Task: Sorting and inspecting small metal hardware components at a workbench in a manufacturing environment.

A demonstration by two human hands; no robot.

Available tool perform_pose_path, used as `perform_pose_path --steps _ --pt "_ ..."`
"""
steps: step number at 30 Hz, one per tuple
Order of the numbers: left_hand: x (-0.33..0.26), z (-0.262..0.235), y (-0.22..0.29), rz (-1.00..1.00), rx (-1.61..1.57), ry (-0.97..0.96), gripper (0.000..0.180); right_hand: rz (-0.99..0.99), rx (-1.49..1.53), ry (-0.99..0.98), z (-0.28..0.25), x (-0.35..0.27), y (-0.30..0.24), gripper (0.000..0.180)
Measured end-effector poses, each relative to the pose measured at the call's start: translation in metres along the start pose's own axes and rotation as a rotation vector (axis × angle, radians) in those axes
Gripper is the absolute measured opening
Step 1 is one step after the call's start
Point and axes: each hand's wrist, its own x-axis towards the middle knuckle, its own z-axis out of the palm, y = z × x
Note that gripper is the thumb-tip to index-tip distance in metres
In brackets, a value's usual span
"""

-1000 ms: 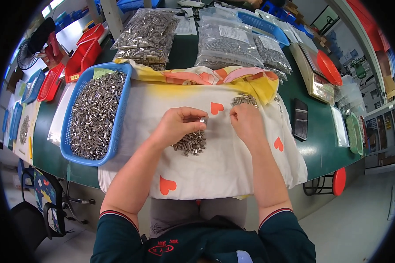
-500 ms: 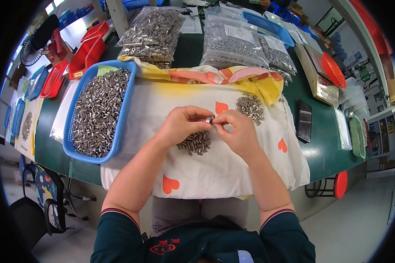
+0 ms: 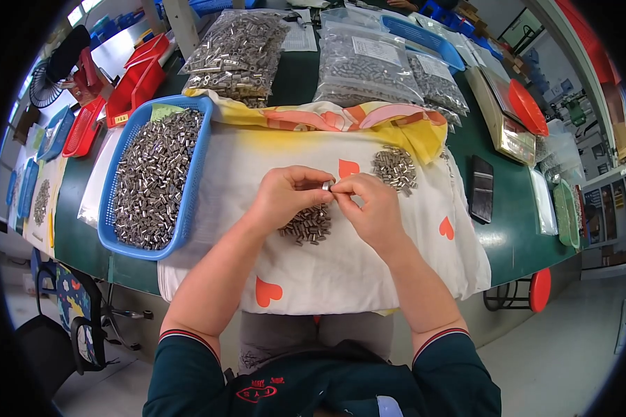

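Note:
Over the middle of a white cloth (image 3: 341, 271) with red hearts, my two hands meet. Between the thumb and fingers of my left hand (image 3: 283, 192) is a small silvery metal sleeve (image 3: 327, 186). The fingertips of my right hand (image 3: 370, 203) are pinched against its right side; whether they hold a separate piece is too small to tell. Just below my hands lies a pile of small metal sleeves (image 3: 307, 225), partly covered by my left hand. A second pile of metal sleeves (image 3: 395, 169) sits beyond my right hand.
At the left stands a blue basket (image 3: 108, 208) full of metal sleeves. Clear bags of metal parts (image 3: 236, 55) and another large bag (image 3: 365, 62) line the back. A black phone (image 3: 481, 189) lies right on the green table (image 3: 515, 243). Red bins (image 3: 135, 87) stand far left.
The sleeve in my fingers has turned, its bright side now showing more. Both hands stay together in nearly the same place, and the whole view has shifted slightly.

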Motion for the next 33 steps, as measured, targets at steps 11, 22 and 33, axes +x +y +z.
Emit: perform_pose_path --steps 11,22,33 --pt "0.0 -0.01 0.008 -0.077 0.154 -0.041 0.026 0.287 0.045 0.066 -0.028 0.009 0.021 0.012" --pt "0.002 -0.008 0.009 -0.068 0.025 -0.031 0.023 0.366 -0.368 -0.033 -0.039 0.013 0.056 0.009" --pt "-0.007 0.069 -0.002 0.324 1.291 -0.403 0.021 0.194 -0.1 0.203 -0.066 -0.004 0.001 0.011"
